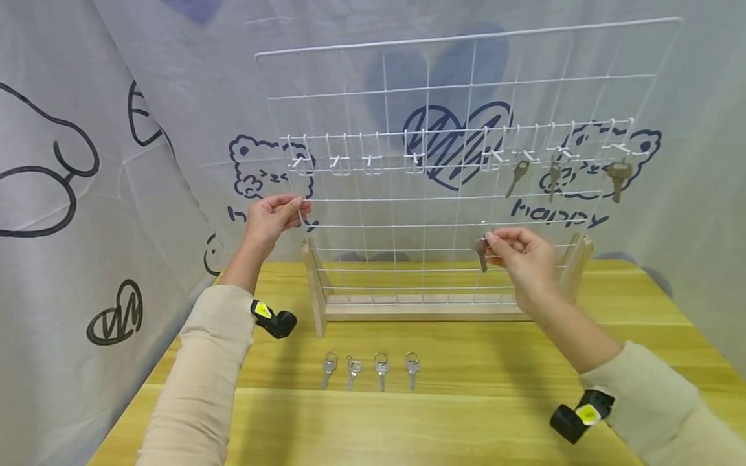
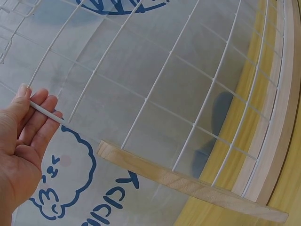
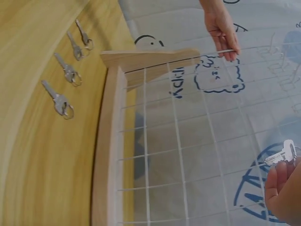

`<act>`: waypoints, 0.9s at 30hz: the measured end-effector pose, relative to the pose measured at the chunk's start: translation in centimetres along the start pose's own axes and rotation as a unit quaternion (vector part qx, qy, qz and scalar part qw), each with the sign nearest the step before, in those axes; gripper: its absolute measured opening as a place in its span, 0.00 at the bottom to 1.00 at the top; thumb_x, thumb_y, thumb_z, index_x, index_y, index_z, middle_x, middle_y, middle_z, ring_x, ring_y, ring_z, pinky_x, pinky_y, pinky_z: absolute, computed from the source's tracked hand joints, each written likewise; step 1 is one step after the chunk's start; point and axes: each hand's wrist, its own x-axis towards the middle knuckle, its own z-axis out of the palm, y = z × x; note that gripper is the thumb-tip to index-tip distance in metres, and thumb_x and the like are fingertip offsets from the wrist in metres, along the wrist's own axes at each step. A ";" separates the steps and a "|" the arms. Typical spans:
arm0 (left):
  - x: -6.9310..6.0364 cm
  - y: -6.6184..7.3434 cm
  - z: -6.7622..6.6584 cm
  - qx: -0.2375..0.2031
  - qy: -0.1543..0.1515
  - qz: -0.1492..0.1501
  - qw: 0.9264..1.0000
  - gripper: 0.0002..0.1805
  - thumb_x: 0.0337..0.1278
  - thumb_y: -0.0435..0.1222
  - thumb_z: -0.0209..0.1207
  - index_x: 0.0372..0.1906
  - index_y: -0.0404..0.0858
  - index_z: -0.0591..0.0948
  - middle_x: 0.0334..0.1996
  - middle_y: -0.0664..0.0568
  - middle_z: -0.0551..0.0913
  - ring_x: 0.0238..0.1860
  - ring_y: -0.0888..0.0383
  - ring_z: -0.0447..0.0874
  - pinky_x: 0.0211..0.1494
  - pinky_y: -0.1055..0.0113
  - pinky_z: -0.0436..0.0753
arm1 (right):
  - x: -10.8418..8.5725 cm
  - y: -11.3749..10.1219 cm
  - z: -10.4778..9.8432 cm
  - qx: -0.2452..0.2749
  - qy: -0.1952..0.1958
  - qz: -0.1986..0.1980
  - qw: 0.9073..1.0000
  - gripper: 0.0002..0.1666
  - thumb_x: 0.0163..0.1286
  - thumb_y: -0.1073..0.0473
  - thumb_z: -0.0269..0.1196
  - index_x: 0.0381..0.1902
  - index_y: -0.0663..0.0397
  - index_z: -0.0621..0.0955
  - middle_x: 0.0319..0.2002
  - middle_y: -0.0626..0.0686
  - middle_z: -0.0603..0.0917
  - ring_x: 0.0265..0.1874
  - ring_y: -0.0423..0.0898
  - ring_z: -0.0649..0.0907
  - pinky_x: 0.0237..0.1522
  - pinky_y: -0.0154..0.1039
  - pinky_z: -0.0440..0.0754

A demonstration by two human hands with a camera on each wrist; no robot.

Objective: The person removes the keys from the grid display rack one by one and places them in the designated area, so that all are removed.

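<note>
A white wire grid (image 1: 408,226) stands upright in a wooden base (image 1: 419,313), with a row of white hooks across it. The left hand (image 1: 272,220) grips the grid's left edge wire below the leftmost hook; in the left wrist view that hand (image 2: 28,136) has thumb and fingers round the wire. In front of the grid's lower part, right of its middle, the right hand (image 1: 527,259) pinches the ring of a key (image 1: 480,249). That key (image 3: 282,154) hangs free of the hooks. Keys hang at the right end of the row, one of them a wider key (image 1: 619,175).
Several keys with rings lie in a row on the wooden table before the base, the leftmost key (image 1: 329,369) to the rightmost key (image 1: 412,369). The hooks at the left, such as one hook (image 1: 336,162), hold no keys. A printed cloth (image 1: 146,213) hangs behind and at the left.
</note>
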 end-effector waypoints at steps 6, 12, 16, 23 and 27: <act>0.1 0.0 0.0 0.005 0.000 -0.003 1.000 0.20 0.62 0.37 0.55 0.54 0.28 0.73 0.26 0.68 0.85 0.33 0.71 0.84 0.50 0.73 0.80 | -0.4 2.1 -0.5 -0.046 -0.018 0.012 0.999 0.10 0.65 0.68 0.58 0.27 0.49 0.76 0.21 0.35 0.83 0.22 0.31 0.81 0.30 0.23 0.83; 0.1 0.0 0.1 0.004 0.002 -0.003 1.000 0.21 0.62 0.36 0.55 0.55 0.26 0.72 0.25 0.68 0.85 0.32 0.72 0.84 0.46 0.76 0.81 | -1.2 4.3 -0.9 -0.099 -0.024 0.047 0.994 0.03 0.66 0.63 0.58 0.32 0.53 0.76 0.21 0.32 0.82 0.23 0.30 0.81 0.32 0.23 0.83; 0.1 0.0 0.1 0.012 0.003 -0.004 1.000 0.21 0.62 0.36 0.55 0.55 0.26 0.72 0.25 0.69 0.84 0.33 0.72 0.84 0.44 0.79 0.82 | -1.7 5.4 -1.2 -0.100 -0.034 0.059 0.993 0.03 0.67 0.63 0.58 0.35 0.58 0.76 0.21 0.33 0.82 0.24 0.31 0.81 0.32 0.24 0.83; 0.0 -0.1 0.1 0.016 0.011 -0.001 1.000 0.16 0.62 0.38 0.55 0.50 0.32 0.77 0.26 0.68 0.85 0.33 0.71 0.84 0.42 0.80 0.82 | -2.1 6.6 -1.6 -0.118 -0.039 0.062 0.990 0.07 0.67 0.65 0.58 0.39 0.65 0.76 0.22 0.33 0.82 0.24 0.32 0.81 0.32 0.25 0.84; -0.1 0.0 0.1 0.018 0.010 0.002 1.000 0.08 0.62 0.38 0.56 0.42 0.41 0.80 0.26 0.68 0.85 0.34 0.71 0.84 0.42 0.80 0.82 | -2.4 7.3 -2.0 -0.108 -0.053 0.076 0.990 0.10 0.67 0.64 0.57 0.42 0.68 0.75 0.23 0.35 0.82 0.25 0.32 0.81 0.33 0.25 0.83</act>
